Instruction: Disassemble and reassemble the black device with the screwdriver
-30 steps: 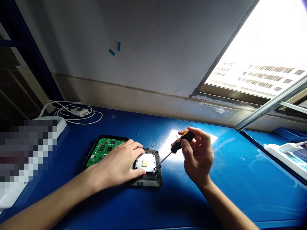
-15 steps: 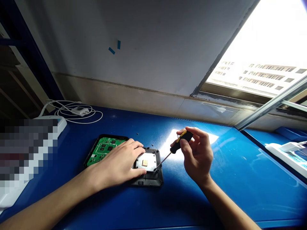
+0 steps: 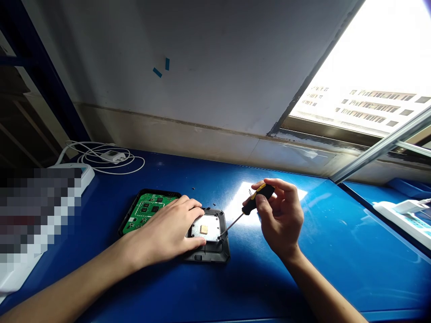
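Observation:
A black plastic housing [image 3: 215, 257] lies on the blue table, with a silvery metal plate [image 3: 211, 223] inside it that bears a small tan square pad [image 3: 204, 229]. My left hand [image 3: 171, 229] rests on the housing's left part, fingers spread, thumb at the plate's lower edge. My right hand [image 3: 283, 215] is closed round the black and yellow handle of a screwdriver [image 3: 249, 205]. The shaft slants down to the left, its tip at the plate's lower right corner. Left of the housing, a green circuit board [image 3: 144, 207] sits in a black frame, partly hidden by my left hand.
A coiled white cable with an adapter [image 3: 113, 156] lies at the back left, beside a white-edged, pixelated object [image 3: 88, 176]. Tiny dark bits [image 3: 193, 188] lie behind the housing. A metal bar [image 3: 380, 143] and a white device [image 3: 404, 220] are at the right.
My right hand and the screwdriver handle have moved slightly to the right, and the shaft leans a little lower. My left hand has hardly moved.

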A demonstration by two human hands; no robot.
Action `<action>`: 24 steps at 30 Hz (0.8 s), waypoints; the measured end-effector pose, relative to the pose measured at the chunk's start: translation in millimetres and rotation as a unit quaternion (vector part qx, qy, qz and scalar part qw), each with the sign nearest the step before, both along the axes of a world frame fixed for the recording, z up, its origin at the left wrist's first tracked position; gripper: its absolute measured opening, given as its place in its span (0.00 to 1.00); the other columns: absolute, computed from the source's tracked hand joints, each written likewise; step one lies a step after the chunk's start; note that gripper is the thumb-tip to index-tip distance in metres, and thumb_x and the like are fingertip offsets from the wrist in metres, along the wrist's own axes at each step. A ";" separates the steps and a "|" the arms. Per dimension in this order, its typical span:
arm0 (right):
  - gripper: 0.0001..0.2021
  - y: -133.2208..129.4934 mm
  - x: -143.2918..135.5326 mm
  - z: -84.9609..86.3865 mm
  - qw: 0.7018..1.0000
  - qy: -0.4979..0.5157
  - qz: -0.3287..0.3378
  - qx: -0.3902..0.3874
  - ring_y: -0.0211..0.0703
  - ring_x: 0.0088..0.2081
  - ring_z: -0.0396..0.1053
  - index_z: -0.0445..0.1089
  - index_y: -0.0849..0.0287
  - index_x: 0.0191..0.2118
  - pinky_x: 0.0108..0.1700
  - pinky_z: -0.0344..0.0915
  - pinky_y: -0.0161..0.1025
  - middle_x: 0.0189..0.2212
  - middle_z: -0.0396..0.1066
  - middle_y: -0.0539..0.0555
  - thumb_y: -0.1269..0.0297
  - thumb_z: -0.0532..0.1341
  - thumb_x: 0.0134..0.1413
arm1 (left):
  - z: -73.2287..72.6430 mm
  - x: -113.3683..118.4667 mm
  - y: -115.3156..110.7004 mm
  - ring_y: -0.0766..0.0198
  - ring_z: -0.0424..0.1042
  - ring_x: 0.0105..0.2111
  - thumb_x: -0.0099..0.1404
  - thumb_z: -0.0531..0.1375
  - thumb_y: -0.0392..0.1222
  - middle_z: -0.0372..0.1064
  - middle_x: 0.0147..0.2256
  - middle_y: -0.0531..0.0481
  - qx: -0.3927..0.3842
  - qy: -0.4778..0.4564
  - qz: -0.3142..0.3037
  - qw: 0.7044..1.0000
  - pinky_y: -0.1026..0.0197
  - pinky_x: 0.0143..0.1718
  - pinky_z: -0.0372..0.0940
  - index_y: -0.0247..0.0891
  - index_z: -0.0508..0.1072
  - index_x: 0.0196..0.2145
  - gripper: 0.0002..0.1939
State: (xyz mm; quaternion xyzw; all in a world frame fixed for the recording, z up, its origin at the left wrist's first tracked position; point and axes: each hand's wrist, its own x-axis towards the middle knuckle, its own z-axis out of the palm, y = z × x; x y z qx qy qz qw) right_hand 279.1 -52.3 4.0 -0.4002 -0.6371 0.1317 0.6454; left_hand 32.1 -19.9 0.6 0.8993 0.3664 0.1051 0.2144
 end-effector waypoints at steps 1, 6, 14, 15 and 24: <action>0.13 0.1 0.1 0.4 1.000 0.000 -0.001 0.000 0.38 0.25 0.78 0.67 0.52 0.50 0.25 0.81 0.38 0.39 0.73 0.50 0.74 0.61 0.63 | -0.2 -0.1 0.1 0.43 0.68 0.58 0.65 0.68 0.50 0.72 0.58 0.43 0.000 0.000 -0.001 1.000 0.48 0.53 0.69 0.41 0.78 0.44 0.14; 0.12 0.3 1.0 1.1 1.000 -0.008 -0.010 0.001 0.38 0.25 0.77 0.67 0.52 0.49 0.25 0.81 0.39 0.38 0.73 0.50 0.74 0.62 0.62 | -1.1 -0.5 0.3 0.44 0.69 0.57 0.65 0.68 0.50 0.72 0.57 0.43 0.004 -0.010 -0.002 1.000 0.48 0.54 0.69 0.42 0.79 0.44 0.14; 0.13 -0.4 1.8 -1.1 1.000 -0.010 -0.010 -0.001 0.38 0.25 0.78 0.67 0.52 0.50 0.25 0.81 0.39 0.39 0.73 0.50 0.73 0.62 0.63 | 0.2 -0.5 0.1 0.44 0.69 0.57 0.65 0.68 0.49 0.72 0.57 0.42 0.007 -0.004 -0.005 1.000 0.47 0.54 0.69 0.41 0.78 0.46 0.15; 0.13 -0.4 1.7 -0.9 1.000 -0.010 -0.010 -0.001 0.39 0.25 0.78 0.67 0.52 0.50 0.25 0.81 0.39 0.38 0.73 0.50 0.73 0.62 0.63 | 0.5 -0.4 -0.5 0.43 0.68 0.57 0.65 0.68 0.49 0.71 0.57 0.42 0.012 -0.005 -0.010 1.000 0.47 0.54 0.69 0.41 0.77 0.47 0.16; 0.13 0.0 0.1 0.6 1.000 -0.013 -0.010 0.010 0.38 0.25 0.78 0.67 0.52 0.50 0.24 0.80 0.38 0.38 0.73 0.50 0.75 0.62 0.62 | 1.7 6.9 -14.2 0.47 0.68 0.56 0.69 0.67 0.47 0.71 0.54 0.43 0.097 -0.033 -0.133 0.986 0.43 0.63 0.61 0.43 0.76 0.48 0.12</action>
